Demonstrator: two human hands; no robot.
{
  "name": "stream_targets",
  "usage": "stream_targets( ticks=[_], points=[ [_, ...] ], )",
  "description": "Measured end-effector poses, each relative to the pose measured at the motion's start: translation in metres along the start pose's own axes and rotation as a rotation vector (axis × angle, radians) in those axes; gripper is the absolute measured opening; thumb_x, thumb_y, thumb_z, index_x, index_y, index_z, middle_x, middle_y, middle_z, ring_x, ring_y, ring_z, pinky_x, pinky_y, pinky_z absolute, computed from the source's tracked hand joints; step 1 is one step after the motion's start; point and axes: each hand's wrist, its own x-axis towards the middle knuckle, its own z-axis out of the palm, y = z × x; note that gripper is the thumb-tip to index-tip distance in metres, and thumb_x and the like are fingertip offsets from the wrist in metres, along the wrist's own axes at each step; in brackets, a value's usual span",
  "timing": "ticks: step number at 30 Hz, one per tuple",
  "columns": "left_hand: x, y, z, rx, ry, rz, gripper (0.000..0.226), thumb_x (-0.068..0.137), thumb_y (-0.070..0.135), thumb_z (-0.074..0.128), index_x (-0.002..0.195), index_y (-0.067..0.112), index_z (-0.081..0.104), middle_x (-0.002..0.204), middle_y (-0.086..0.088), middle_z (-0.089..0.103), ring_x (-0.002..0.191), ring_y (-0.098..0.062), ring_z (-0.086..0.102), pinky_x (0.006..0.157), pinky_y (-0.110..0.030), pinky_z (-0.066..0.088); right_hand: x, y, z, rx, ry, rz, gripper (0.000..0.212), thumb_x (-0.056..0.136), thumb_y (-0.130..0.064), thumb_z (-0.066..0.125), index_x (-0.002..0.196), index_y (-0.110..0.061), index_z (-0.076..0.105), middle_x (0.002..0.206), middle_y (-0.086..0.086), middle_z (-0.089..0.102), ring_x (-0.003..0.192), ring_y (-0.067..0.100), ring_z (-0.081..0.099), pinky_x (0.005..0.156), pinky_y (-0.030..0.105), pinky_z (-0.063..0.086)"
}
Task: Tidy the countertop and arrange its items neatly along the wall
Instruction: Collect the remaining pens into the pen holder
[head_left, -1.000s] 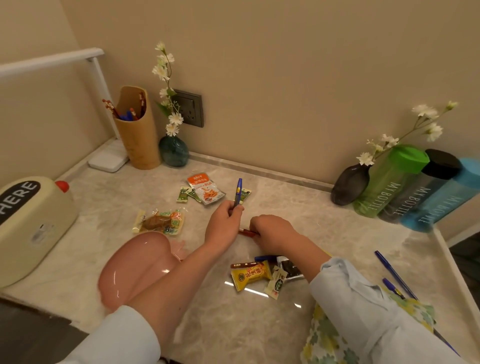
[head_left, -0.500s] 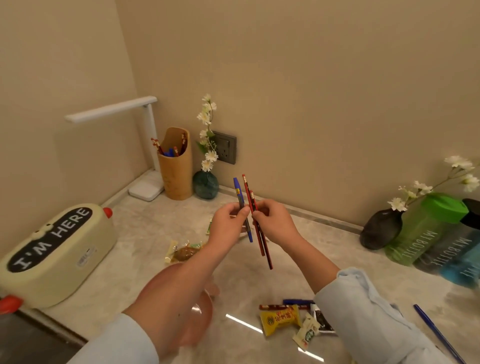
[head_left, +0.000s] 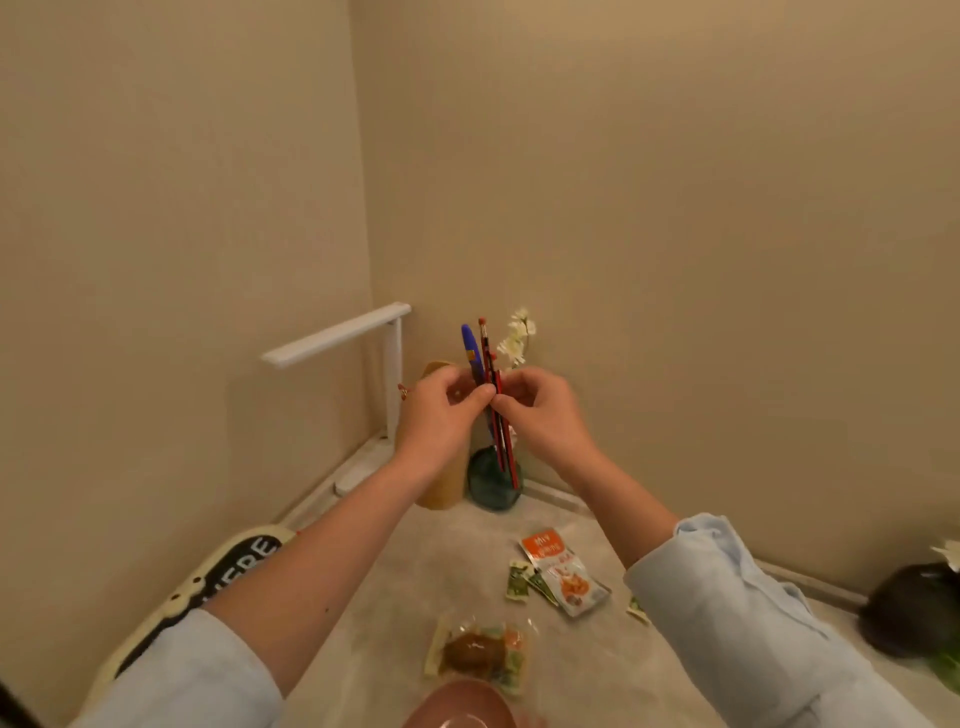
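Red pencils (head_left: 488, 353) pinched in my right hand (head_left: 543, 415) and a blue pen (head_left: 470, 353) in my left hand (head_left: 441, 415) stand bunched upright near the bamboo holder (head_left: 444, 486). If my fingers loosen while merging them, one could slip, hit the green vase (head_left: 493, 491) or scatter across the desk (head_left: 405, 582).

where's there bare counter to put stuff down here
Bare marble lies between the teal vase and the orange packet, and left of the wrapped snack toward the cream box. Crowded: the orange packet, green sachets, wrapped snack and pink bowl cluster in front. The back-wall strip is partly hidden by the right arm.
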Motion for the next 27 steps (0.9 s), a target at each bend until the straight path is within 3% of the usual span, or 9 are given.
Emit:
stream_targets(
  ticks=[3,7,11,15,22,27],
  points=[
    [0.028,0.015,-0.023,0.070,0.051,0.081,0.012,0.088,0.030,0.068,0.099,0.029,0.068,0.091,0.012,0.070,0.087,-0.008,0.066,0.080,-0.031,0.054,0.027,-0.024,0.013,0.042,0.053,-0.050,0.012,0.088,-0.015,0.065,0.096,-0.022,0.069,0.089,-0.005,0.072,0.084,0.008,0.068,0.077,0.031,0.058],
    [0.058,0.020,-0.044,0.134,0.099,0.174,0.020,0.088,0.032,0.066,0.107,0.026,0.071,0.098,0.012,0.070,0.087,0.000,0.064,0.075,-0.022,0.051,0.055,-0.041,0.032,0.053,0.130,-0.117,0.012,0.089,-0.016,0.065,0.101,-0.018,0.068,0.092,-0.006,0.069,0.086,0.005,0.066,0.071,0.017,0.052],
    [0.074,0.006,-0.050,0.175,0.090,0.188,0.019,0.089,0.033,0.066,0.106,0.028,0.071,0.099,0.013,0.069,0.087,0.002,0.063,0.069,-0.016,0.045,0.071,-0.030,0.050,0.049,0.167,-0.099,0.012,0.089,-0.016,0.065,0.101,-0.017,0.068,0.092,-0.006,0.070,0.088,0.007,0.066,0.077,0.024,0.056],
    [0.078,-0.019,-0.046,0.224,0.033,0.139,0.017,0.089,0.033,0.066,0.105,0.030,0.071,0.100,0.014,0.068,0.087,0.003,0.061,0.067,-0.013,0.040,0.072,-0.007,0.063,-0.002,0.157,-0.047,0.013,0.090,-0.015,0.064,0.102,-0.017,0.068,0.093,-0.007,0.068,0.089,0.005,0.064,0.076,0.020,0.053],
    [0.079,-0.076,-0.034,0.412,-0.078,0.072,0.026,0.086,0.042,0.066,0.110,0.033,0.071,0.106,0.014,0.069,0.098,-0.006,0.061,0.082,-0.030,0.052,0.063,0.035,0.078,-0.173,0.072,0.073,0.020,0.088,-0.016,0.065,0.107,-0.020,0.071,0.099,-0.005,0.073,0.091,0.008,0.067,0.079,0.027,0.057],
    [0.074,-0.094,-0.029,0.547,-0.093,0.037,0.040,0.086,0.044,0.067,0.124,0.033,0.065,0.123,0.003,0.059,0.113,-0.016,0.055,0.090,-0.028,0.044,0.051,0.045,0.076,-0.142,0.079,0.110,0.036,0.088,-0.007,0.063,0.122,-0.018,0.066,0.114,-0.003,0.071,0.105,0.007,0.065,0.093,0.030,0.055]
  ],
)
